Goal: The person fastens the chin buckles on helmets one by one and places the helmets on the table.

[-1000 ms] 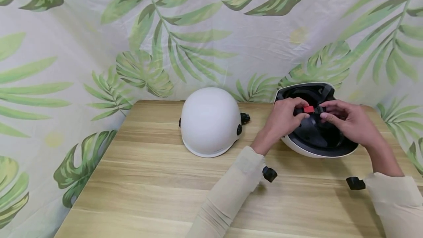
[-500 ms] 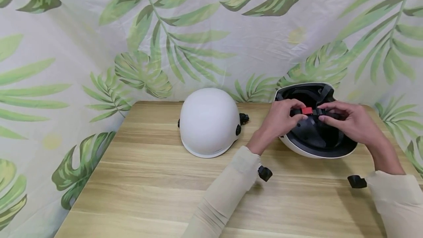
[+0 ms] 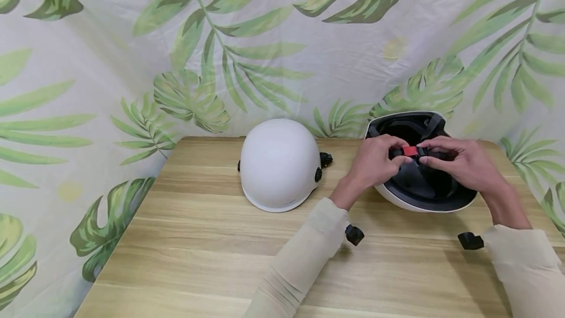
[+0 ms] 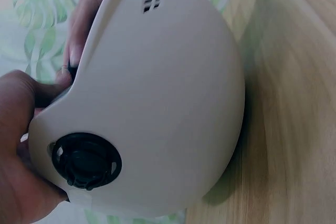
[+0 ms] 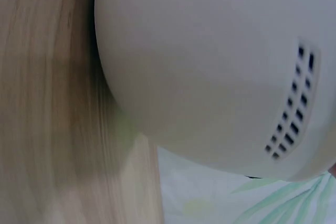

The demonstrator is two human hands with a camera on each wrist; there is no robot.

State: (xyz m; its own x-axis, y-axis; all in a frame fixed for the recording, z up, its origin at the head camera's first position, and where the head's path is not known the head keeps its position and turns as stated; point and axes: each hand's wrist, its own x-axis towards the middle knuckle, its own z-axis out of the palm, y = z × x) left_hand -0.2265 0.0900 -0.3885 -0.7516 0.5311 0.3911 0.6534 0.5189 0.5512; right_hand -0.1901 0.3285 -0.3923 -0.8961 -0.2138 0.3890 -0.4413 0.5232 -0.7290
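A white helmet (image 3: 415, 201) lies upturned at the right of the table, its black lining (image 3: 423, 180) facing up. Over its opening runs a black chin strap with a buckle that has a red part (image 3: 410, 151). My left hand (image 3: 372, 161) pinches the buckle's left side between thumb and fingers. From the right, my right hand (image 3: 470, 161) pinches the black end beside the red part. Whether the two halves are locked cannot be made out. In the left wrist view, a round black fitting (image 4: 86, 161) shows on the shell; the right wrist view shows its vent slots (image 5: 294, 108).
A second white helmet (image 3: 280, 166) sits dome up, left of my left forearm, with a black clip (image 3: 326, 159) at its right side. The wooden table (image 3: 198, 239) ends at a leaf-patterned cloth (image 3: 265, 63) behind both helmets.
The buckle has come down slightly. My right fingers have shifted left, closer to the red part, while my left fingers have slid a little off it. The second helmet stays put.
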